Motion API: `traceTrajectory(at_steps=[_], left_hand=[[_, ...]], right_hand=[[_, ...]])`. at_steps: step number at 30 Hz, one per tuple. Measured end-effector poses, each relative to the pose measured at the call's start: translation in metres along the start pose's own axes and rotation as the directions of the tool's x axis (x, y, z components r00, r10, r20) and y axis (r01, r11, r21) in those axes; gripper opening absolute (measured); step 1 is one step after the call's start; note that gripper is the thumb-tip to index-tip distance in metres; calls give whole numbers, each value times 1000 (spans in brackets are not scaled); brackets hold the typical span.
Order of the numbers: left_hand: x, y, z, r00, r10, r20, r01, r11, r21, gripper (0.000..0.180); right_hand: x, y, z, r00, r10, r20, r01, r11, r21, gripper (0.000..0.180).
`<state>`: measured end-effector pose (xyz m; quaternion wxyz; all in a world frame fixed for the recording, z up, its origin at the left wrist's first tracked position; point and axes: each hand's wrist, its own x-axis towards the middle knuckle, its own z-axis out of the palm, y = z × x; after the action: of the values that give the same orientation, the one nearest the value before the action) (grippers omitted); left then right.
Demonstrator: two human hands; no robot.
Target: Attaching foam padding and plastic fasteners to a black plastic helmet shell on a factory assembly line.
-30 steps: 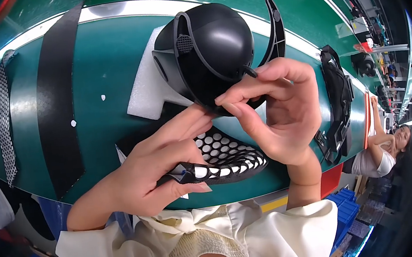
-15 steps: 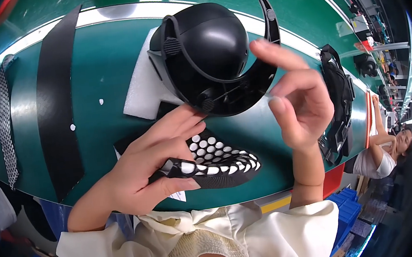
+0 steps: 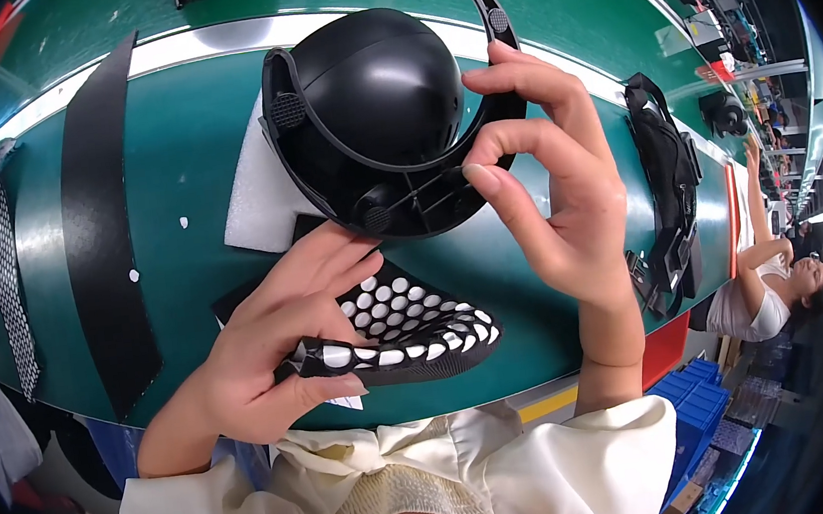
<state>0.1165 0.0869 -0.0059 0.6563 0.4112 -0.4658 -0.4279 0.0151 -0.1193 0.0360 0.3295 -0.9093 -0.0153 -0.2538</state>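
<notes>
My left hand [image 3: 267, 357] pinches a black foam pad [image 3: 442, 359] between thumb and fingers. The pad is folded up and covered in rows of round white dots. The outer fingers of that hand reach the lower left rim of a curved black plastic shell [image 3: 432, 217]. This shell has two upturned arms with ribbed round ends and stands against a glossy black dome [image 3: 378, 80]. My right hand [image 3: 572, 205] has thumb and index finger closed together at the shell's inner face. Whatever lies between those fingertips is too small to make out. Its other fingers are bent near the right arm.
White foam sheet [image 3: 260, 198] lies under the dome. A wide black strip [image 3: 108, 229] and a narrow dotted strip [image 3: 10, 269] lie at the left. Black straps [image 3: 670, 190] are heaped at the right. Blue bins [image 3: 684, 419] stand below the table; another person [image 3: 761, 290] is at far right.
My right hand has moved left and its closed thumb and index finger have come to the shell's inner face. The view has shifted slightly. My left hand keeps hold of the dotted pad.
</notes>
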Motion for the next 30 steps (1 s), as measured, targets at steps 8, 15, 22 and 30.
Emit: traceTrajectory(at_steps=[8,15,22,30], left_hand=[[-2,-1,-1,999,-16,-37,16,1000,-12,16],[-2,-2,-1,997,8,-74,-8,1000,-11,16],[-1,-1,-2,997,-5,-78,5,1000,1,17],[-1,-1,-4,995,-23,-96,21,1000,-17,16]], right_hand=[[8,-2,-5,993,-34,109,49,989,-139,9],[10,-11,-3,992,68,-106,-87,979,-186,37],[-12,32,7,892,-449,-57,402,843,-357,41],[-15,34,26,755,-656,-30,523,628,-576,19]])
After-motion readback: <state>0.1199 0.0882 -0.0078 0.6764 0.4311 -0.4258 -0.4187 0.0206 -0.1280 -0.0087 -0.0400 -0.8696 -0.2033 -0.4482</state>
